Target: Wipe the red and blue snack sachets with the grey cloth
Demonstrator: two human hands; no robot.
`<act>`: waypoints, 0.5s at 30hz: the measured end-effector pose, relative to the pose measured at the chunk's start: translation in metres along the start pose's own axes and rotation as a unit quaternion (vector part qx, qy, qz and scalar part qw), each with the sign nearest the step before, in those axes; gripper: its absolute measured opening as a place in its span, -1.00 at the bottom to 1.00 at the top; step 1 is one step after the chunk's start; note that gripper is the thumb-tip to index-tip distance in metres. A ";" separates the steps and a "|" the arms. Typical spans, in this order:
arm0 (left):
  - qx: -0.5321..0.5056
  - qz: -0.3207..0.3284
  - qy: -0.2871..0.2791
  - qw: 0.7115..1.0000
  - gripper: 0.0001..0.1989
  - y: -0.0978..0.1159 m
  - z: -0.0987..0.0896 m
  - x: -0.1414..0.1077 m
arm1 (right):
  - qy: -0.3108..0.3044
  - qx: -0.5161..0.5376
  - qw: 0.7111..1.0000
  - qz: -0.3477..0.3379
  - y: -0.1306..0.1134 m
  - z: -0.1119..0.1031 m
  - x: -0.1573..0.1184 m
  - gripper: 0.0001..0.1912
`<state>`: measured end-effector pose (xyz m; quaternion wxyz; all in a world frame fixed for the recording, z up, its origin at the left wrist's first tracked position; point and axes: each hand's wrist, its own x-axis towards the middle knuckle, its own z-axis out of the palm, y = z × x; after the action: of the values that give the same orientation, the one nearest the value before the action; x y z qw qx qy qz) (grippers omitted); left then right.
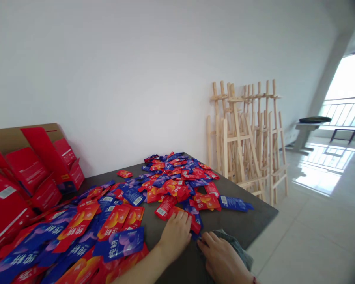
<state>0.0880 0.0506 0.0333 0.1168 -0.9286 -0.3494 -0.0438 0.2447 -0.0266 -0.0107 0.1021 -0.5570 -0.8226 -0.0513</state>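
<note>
Sachets of red and blue foil (171, 183) lie heaped across the dark tabletop (248, 213), with a thick drift beside open red cartons (26, 165) at left, while the left hand (174, 234) rests spread on a red sachet (194, 223) and the right hand (221, 256) curls loosely beside a grey cloth (238, 246).

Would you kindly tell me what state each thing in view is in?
Left hand: open, lying against the sachets.
Right hand: resting on the grey cloth.
Grey cloth: crumpled.
Red and blue sachets: loosely heaped, scattered.
Red cartons: flaps open.
Wooden easels: folded, stacked upright.
</note>
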 end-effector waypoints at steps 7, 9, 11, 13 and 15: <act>0.019 0.059 0.000 0.998 -0.80 0.004 0.016 0.021 | 0.034 0.036 0.999 -0.004 0.006 0.003 -0.001 -0.63; 0.020 0.065 0.001 0.998 -0.82 0.002 0.016 0.009 | 0.048 0.043 0.998 -0.011 0.008 0.006 -0.001 -0.62; 0.017 0.071 0.008 0.997 -0.82 0.000 0.019 -0.009 | 0.059 0.049 0.997 -0.020 0.010 0.008 -0.001 -0.60; 0.013 0.082 0.026 0.996 -0.80 -0.001 0.025 -0.030 | 0.062 0.053 0.996 -0.024 0.010 0.008 -0.001 -0.60; 0.004 0.111 0.060 0.992 -0.81 0.000 0.035 -0.051 | 0.055 0.055 0.997 -0.018 0.009 0.006 -0.002 -0.60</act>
<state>0.0493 0.0269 -0.0085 0.1455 -0.9569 -0.2370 -0.0843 0.2527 -0.0240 -0.0168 0.1769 -0.5317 -0.8274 -0.0389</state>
